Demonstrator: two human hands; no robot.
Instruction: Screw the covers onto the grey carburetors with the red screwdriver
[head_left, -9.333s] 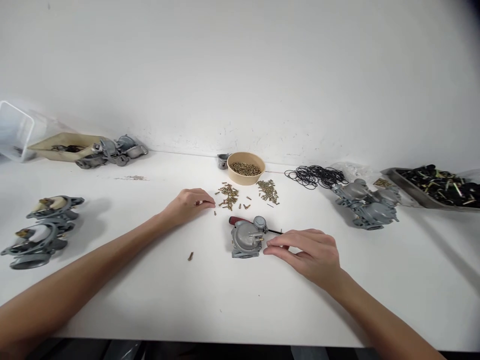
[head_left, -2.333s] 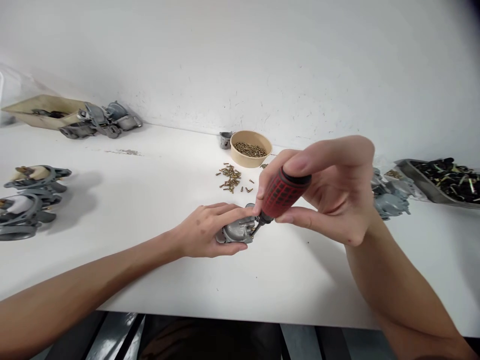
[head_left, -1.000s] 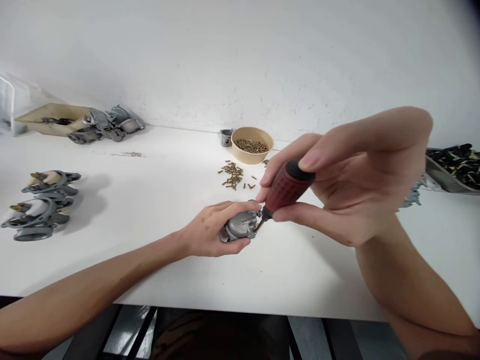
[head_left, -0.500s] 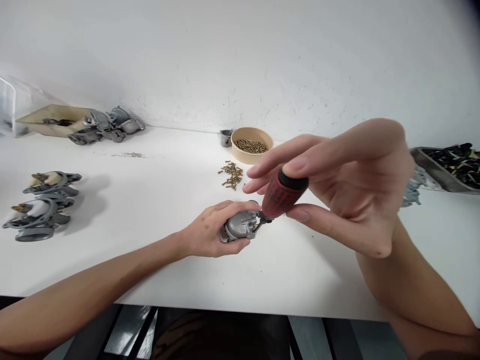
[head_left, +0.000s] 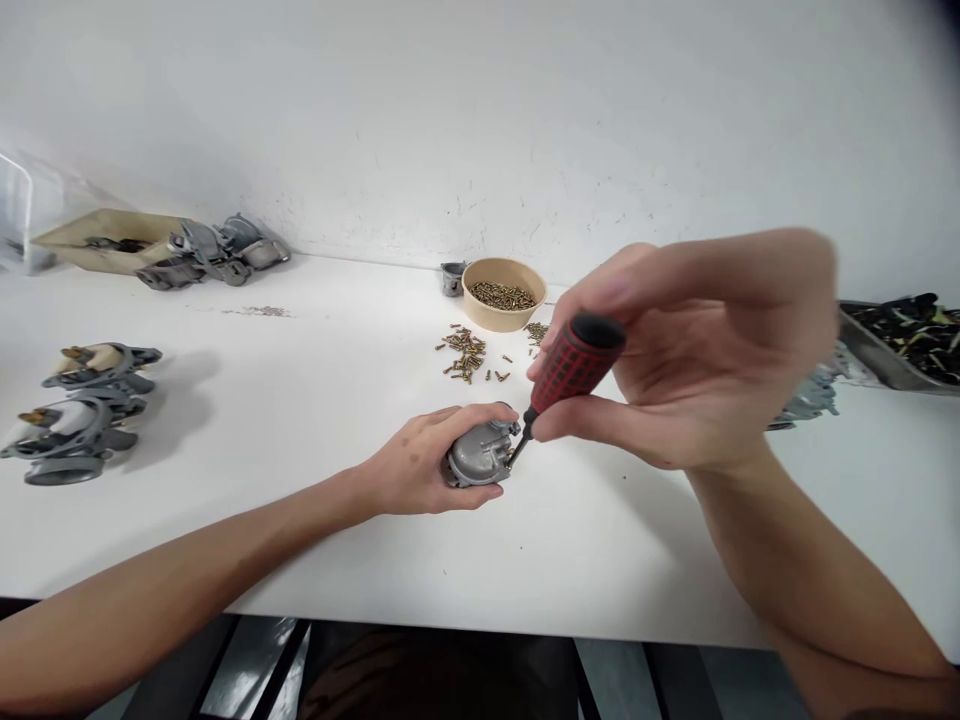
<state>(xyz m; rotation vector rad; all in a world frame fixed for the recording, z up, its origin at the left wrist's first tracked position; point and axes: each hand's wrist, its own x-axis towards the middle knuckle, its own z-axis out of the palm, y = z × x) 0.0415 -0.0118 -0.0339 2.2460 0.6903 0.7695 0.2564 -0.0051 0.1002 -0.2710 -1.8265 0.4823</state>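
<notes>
Head cam: clasping metal part w/ half-curled fingers, low L hand. Pinching tilted screwdriver, raised R hand.

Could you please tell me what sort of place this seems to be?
Probably a workbench for assembling small metal parts: a screwdriver is set against a grey metal casting, a bowl holds many small brass-coloured screws, and more castings are piled by the wall.

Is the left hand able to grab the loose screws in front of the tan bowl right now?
Probably yes, but it would need to let go first: the left hand is holding the grey metal part. Nothing seems to stand between it and the loose screws.
</notes>
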